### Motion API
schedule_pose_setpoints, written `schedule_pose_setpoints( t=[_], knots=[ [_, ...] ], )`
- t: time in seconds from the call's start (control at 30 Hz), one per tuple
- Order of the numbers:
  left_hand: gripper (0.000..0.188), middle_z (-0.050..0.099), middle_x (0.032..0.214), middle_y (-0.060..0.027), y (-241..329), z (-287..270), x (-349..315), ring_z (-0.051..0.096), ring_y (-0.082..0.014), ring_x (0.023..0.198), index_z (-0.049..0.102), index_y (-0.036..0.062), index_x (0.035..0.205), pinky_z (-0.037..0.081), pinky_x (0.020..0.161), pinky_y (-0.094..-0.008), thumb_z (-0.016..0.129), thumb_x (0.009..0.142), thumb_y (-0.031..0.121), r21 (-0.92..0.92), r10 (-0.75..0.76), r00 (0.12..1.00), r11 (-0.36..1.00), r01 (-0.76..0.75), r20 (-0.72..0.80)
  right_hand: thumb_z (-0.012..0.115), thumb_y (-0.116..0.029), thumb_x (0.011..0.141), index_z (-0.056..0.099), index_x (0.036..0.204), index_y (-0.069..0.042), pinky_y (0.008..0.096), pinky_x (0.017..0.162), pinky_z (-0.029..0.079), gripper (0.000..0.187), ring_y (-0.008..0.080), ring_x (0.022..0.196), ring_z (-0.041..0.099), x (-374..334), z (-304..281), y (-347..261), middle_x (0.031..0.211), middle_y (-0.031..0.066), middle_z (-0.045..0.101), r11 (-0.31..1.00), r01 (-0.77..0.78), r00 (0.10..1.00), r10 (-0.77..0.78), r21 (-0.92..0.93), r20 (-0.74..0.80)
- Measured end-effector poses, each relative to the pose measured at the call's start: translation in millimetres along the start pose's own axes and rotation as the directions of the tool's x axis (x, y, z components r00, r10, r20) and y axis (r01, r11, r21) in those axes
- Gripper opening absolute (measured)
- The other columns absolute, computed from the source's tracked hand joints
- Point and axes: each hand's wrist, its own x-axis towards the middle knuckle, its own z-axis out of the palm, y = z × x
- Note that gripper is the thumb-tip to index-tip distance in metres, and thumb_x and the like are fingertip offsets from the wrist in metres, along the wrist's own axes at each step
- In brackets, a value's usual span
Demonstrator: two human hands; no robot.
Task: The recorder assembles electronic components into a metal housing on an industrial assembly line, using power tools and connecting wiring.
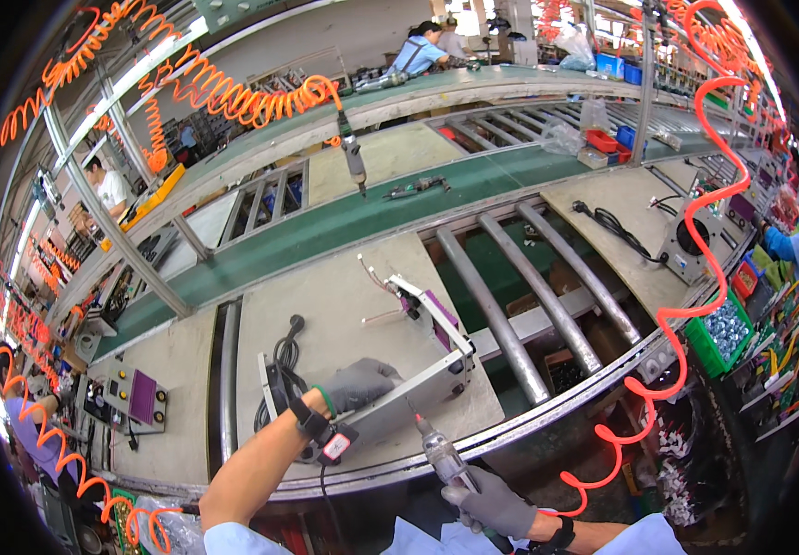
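A metal chassis [408,393] with a purple front panel [440,319] lies on a pale board on the roller line in front of me. My left hand [359,384], in a grey glove, is closed over the chassis's long near side; its fingertips are partly hidden. My right hand [494,502], gloved too, grips an air screwdriver [445,453]. The driver's bit points up at the near side of the chassis; whether it touches, I cannot tell. A coiled black power cord [288,356] lies by the chassis's left end, and loose wires rise near the purple panel.
Bare steel rollers [492,310] lie right of the board. A second unit with a fan [693,236] stands farther right, another purple-panelled unit [140,398] at left. An orange-hosed screwdriver [353,162] hangs ahead. A red coiled hose [663,388] and green screw bin [721,331] are at right.
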Motion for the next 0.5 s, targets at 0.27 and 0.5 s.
schedule_pose_setpoints(
  t=[0.27, 0.5],
  knots=[
    [0.023, 0.071, 0.091, -0.0179, -11, 44, -64, 0.07, -0.0252, 0.081, 0.071, -0.0006, 0.102, 0.053, 0.073, -0.0343, 0.066, 0.089, 0.018, 0.339, 0.489, 0.658, 0.872, -0.353, -0.572, 0.071, -0.026, 0.089, 0.052, 0.117, -0.004, 0.0257, 0.045, 0.047, 0.041, 0.0087, 0.053, 0.056, -3, -18, 25, 0.075, 0.0037, 0.056, 0.995, 0.062, 0.992, -0.07, -0.078, -0.107],
    [0.012, 0.064, 0.088, -0.0157, -83, 142, -59, 0.065, -0.0365, 0.081, 0.069, 0.0086, 0.096, 0.053, 0.071, -0.0464, 0.066, 0.085, 0.014, 0.502, 0.333, 0.754, 0.865, -0.005, -0.566, 0.072, -0.025, 0.088, 0.054, 0.111, -0.005, 0.0256, 0.043, 0.045, 0.036, 0.0088, 0.051, 0.055, 0, -34, 49, 0.074, 0.0038, 0.057, 0.999, -0.006, 0.982, -0.002, -0.042, -0.19]
  ],
)
